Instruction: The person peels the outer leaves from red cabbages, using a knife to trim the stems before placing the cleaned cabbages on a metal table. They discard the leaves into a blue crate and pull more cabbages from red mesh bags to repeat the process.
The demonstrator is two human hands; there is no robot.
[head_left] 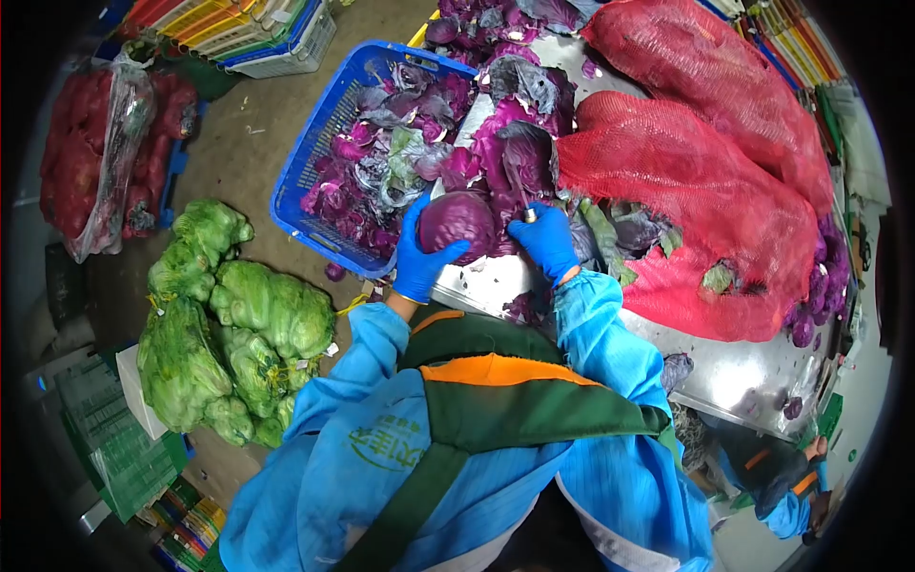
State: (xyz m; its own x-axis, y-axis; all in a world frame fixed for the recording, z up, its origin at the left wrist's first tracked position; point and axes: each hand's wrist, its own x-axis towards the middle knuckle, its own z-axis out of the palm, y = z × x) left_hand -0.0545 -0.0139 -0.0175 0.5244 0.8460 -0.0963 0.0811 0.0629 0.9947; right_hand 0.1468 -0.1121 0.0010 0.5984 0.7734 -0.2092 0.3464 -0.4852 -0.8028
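Note:
Wearing a blue glove, my left hand [420,250] is wrapped round the left side of a red cabbage [457,227], with the thumb underneath. To its right, my gloved right hand [545,242] is closed on a knife, of which the pale metal end of the handle [530,216] shows; the blade is hard to make out against the dark leaves. Loose purple outer leaves [515,153] lie just beyond both hands. A blue plastic basket [297,157] full of trimmed leaves stands at the left, close to my left hand.
Red mesh sacks [686,172] lie on the metal table [753,377] at right. Bagged green lettuces [272,310] sit on the floor at left, with wrapped red sacks [76,157] behind. Stacked crates [286,43] stand at top left. Another person [786,477] is at lower right.

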